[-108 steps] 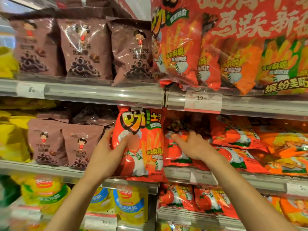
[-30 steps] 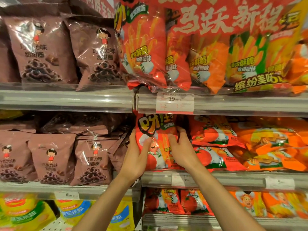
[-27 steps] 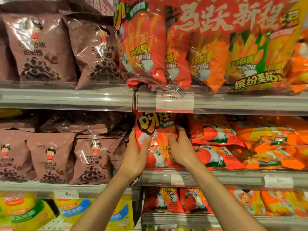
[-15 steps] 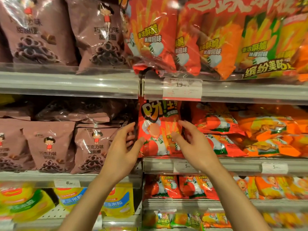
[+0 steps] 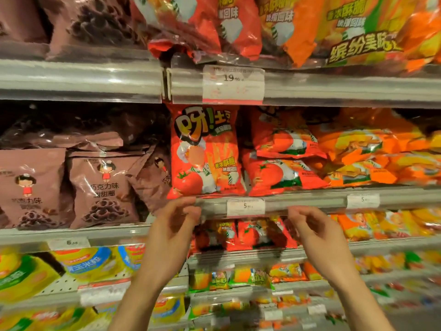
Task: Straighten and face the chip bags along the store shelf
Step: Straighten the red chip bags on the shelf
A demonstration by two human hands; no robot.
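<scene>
One red bag [image 5: 205, 151] stands upright and facing out at the left end of the right-hand middle shelf [image 5: 310, 199], its bottom edge at the shelf's front lip. Just right of it two more red bags [image 5: 284, 161] lie flat, one stacked on the other, and past them are orange bags [image 5: 372, 158], too jumbled and blurred to count.

On the left-hand middle shelf, three brown bags [image 5: 102, 187] stand along the front; the third leans against the red bag's left side and is mostly hidden. More brown bags lie behind them in shadow, number unclear.

Both hands are below the red bag and hold nothing. The left hand [image 5: 174, 225] has its fingers loosely curled, fingertips right at the shelf lip under the bag's lower left corner; whether they touch it cannot be told. The right hand [image 5: 312, 230] hangs with fingers relaxed and slightly bent, in front of the shelf below.

Four price tags are readable as tags: one large tag [image 5: 233, 83] on the top rail, two small ones [image 5: 245, 206] on the middle rail, and one on the left rail. The top shelf's bags are cut off by the upper edge, and the lower shelves are badly blurred.
</scene>
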